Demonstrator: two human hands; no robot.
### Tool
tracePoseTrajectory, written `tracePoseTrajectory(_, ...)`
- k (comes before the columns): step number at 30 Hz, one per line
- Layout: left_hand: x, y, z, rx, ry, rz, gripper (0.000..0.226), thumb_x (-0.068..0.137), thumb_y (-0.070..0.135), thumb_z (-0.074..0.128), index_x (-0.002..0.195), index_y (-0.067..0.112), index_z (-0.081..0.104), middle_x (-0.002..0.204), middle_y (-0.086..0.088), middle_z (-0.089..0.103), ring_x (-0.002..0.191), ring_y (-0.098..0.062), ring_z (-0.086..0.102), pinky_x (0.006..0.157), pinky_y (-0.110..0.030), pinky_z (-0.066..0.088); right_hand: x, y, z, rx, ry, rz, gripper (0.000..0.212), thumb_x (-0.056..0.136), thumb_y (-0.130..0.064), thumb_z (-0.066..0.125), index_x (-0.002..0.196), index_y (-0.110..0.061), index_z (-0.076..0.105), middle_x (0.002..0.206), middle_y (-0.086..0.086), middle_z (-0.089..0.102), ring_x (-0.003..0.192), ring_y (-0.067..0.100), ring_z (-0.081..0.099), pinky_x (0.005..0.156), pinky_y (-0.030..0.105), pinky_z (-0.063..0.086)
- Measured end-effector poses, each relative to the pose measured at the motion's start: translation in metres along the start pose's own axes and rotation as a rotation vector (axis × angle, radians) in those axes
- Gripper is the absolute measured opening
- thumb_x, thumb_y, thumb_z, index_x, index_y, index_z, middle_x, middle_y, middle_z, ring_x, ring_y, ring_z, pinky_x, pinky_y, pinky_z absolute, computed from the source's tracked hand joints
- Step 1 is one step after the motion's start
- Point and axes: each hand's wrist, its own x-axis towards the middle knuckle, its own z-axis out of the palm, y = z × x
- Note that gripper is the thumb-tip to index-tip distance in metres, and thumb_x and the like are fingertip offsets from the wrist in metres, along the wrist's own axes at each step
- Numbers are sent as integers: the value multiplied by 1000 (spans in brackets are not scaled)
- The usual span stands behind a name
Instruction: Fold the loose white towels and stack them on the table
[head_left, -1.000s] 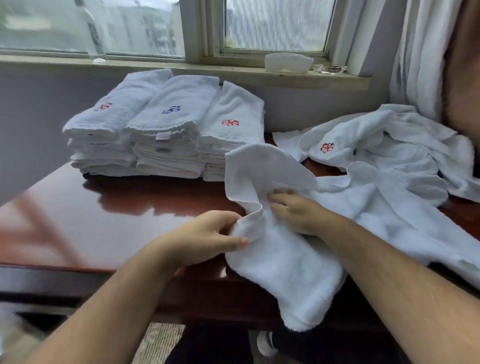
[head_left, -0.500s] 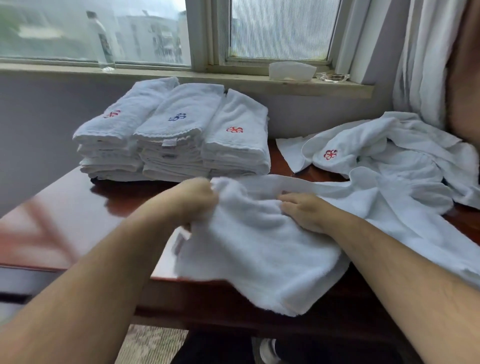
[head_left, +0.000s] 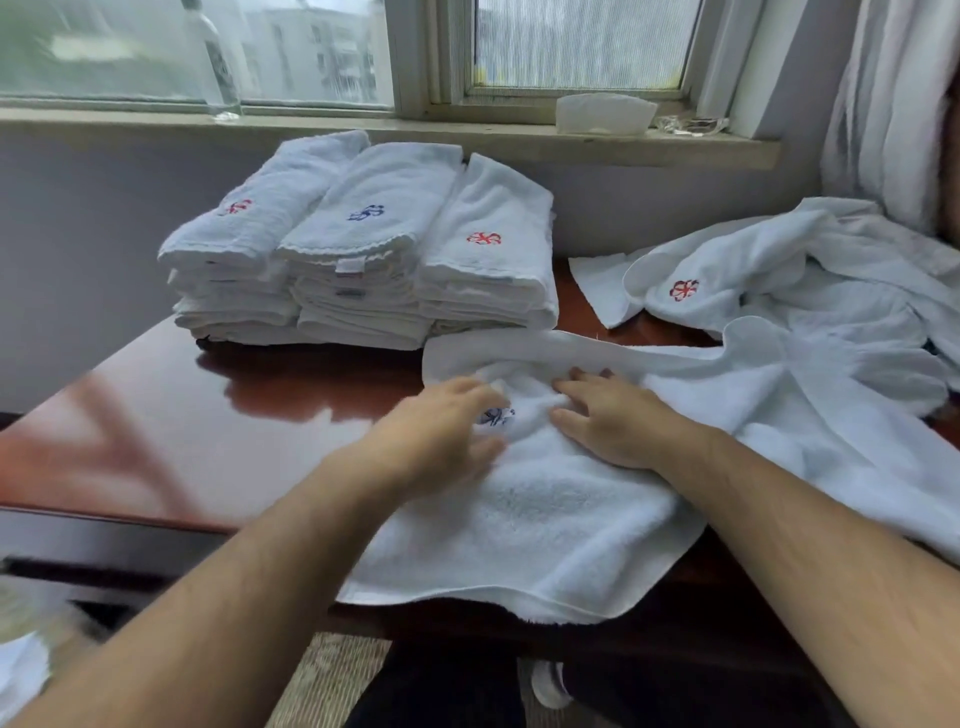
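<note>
Now both my hands lie flat on the towel (head_left: 545, 525) that I am folding. My left hand (head_left: 441, 431) is spread open, palm down, with the fingers pointing to the far edge; it looks blurred, so I cannot tell if the fingertips pinch any cloth, but it seems to press only. My right hand (head_left: 608, 421) is also open and flat, the fingers a little apart, and it grips nothing. Between the two hands I see a small blue emblem (head_left: 496, 417) on the cloth.

I keep the hands flat because the terry cloth is thick and springs up; pressing it makes the fold stay. The towel lies at the near edge of the table (head_left: 208, 441), and its front border hangs a little over this edge. A band of cloth runs along the far side, just beyond my fingers, and it goes to the right into the loose towels (head_left: 779, 291), so I cannot tell exactly where my towel ends.

The folded stacks (head_left: 363, 249) stand at the back near the wall under the window sill (head_left: 311, 127), three piles side by side and touching. I think they stand there so the front of the table stays free for folding. The loose pile is on the right, near my right arm, so the next towel is easy to pull.

I judge that this towel is only half folded and needs one or two more folds before it goes on a stack.
</note>
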Motion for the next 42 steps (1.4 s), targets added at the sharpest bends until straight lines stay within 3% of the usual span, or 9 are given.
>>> tracePoseTrajectory(3,-1,4,14,282,45,-98,56,96,58,43,147,33,46,165,-6,20,152,-29,9,123,-49,5,-5,-2,-7,67,94,-54,34,97,-56,51,99,-29,71,107,-11,68,107,16,61,91,37,49)
tracePoseTrajectory(7,10,13,15,158,222,-31,43,101,48,39,130,22,58,143,-3,49,129,-24,41,105,-39,38,-9,-7,-10,175,108,-60,46,96,-49,56,70,-10,58,56,-7,53,57,10,50,57,31,39)
tracePoseTrajectory(11,16,14,28,144,25,-184,65,97,66,30,145,23,41,153,-7,38,137,-30,35,109,-47,36,-13,-7,-3,97,195,-66,27,97,-37,54,106,-20,74,113,0,67,109,21,59,95,37,49)
tracePoseTrajectory(14,21,3,36,94,-40,-267,78,94,74,22,158,30,16,169,-3,9,153,-29,10,120,-54,15,-12,-9,-4,-46,100,19,51,99,-47,49,145,-26,50,149,1,47,138,26,40,111,40,37)
tracePoseTrajectory(22,42,38,32,203,120,-22,45,98,26,44,142,17,45,145,-10,45,134,-32,35,113,-44,29,-62,13,-44,108,213,205,38,98,-37,58,126,-13,69,132,4,66,124,22,57,98,31,46)
tracePoseTrajectory(27,76,125,54,-61,137,276,32,102,29,38,121,15,59,130,-9,57,123,-33,46,102,-45,41,-121,53,-51,288,393,438,32,91,-20,53,63,-5,47,59,4,48,58,20,44,48,23,36)
tracePoseTrajectory(32,90,144,78,-148,17,335,52,105,51,26,142,22,50,148,-6,49,140,-26,37,115,-38,23,-141,103,-31,128,68,788,35,102,-32,40,103,-8,65,117,14,64,100,27,59,81,34,47)
tracePoseTrajectory(37,91,126,77,-148,-87,273,72,98,67,15,159,32,22,168,3,19,154,-17,11,123,-36,3,-128,150,-26,113,125,1018,80,101,-62,23,160,-8,18,165,22,20,149,43,23,120,58,20)
tracePoseTrajectory(42,100,112,65,-137,-138,242,68,100,65,16,160,34,19,169,4,15,155,-16,7,125,-39,3,-106,175,-30,-16,131,608,83,91,-74,19,161,-30,12,170,1,7,156,28,7,124,53,10)
